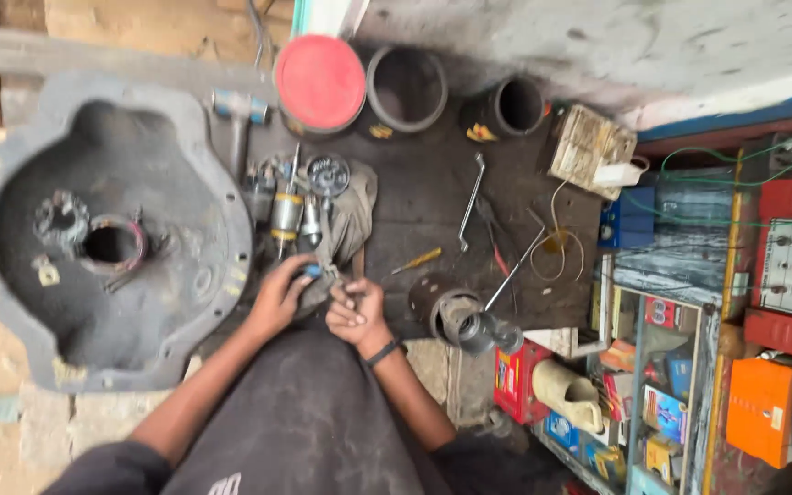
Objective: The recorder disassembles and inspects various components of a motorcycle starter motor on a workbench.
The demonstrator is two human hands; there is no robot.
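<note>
Head view | left hand (pixel 279 298) fingers curled around a small metal part with a blue tip (pixel 312 270), held at its fingertips | right hand (pixel 356 312) closed on the same grey piece, just right of it | both hands meet near centre, above dark cloth on the lap (pixel 304 412) | large grey housing (pixel 103 229) left; motor armature (pixel 287 213) just beyond the hands.

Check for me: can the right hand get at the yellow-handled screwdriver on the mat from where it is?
Probably yes. The screwdriver lies uncovered just beyond the right hand, with nothing between them, though that hand is already gripping a small part.
</note>
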